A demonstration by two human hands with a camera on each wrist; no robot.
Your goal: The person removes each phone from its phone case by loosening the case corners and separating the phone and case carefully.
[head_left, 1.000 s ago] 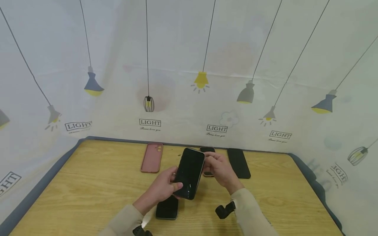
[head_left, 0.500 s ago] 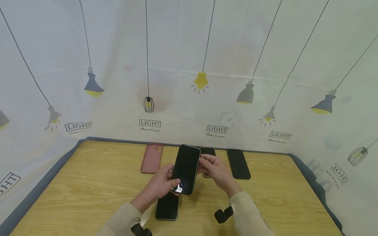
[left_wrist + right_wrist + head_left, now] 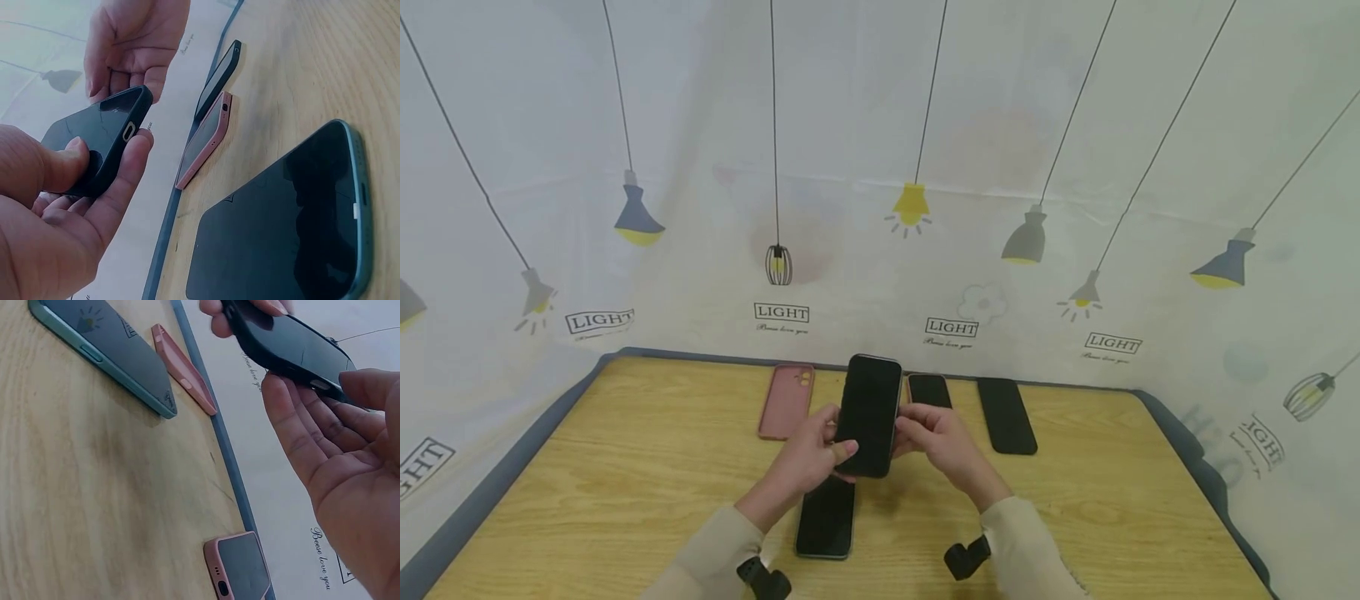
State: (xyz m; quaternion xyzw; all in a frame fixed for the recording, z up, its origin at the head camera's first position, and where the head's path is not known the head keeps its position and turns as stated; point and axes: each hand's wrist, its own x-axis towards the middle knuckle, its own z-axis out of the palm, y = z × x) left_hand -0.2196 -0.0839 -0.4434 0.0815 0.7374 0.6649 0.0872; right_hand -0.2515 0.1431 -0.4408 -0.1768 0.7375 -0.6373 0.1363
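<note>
Left hand [image 3: 808, 454] grips the black phone [image 3: 871, 408] by its 8 o'clock corner, thumb on top; right hand [image 3: 946, 435] pinches its 3 o'clock edge, so neither is nearer. Phone is raised off the table [image 3: 625, 467], long axis roughly 12-to-6, seated in a dark case [image 3: 140, 109]. From it: pink case [image 3: 785, 404], 9 o'clock, hollow side up; pink-cased phone [image 3: 929, 392], 2; dark slab [image 3: 1007, 417], 3, phone or case unclear; green-edged phone [image 3: 826, 525], 7, screen up.

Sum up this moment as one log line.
left grip: holds dark-cased phone above table | right grip: holds its side | on table: pink case, pink-edged phone, green-edged phone
</note>
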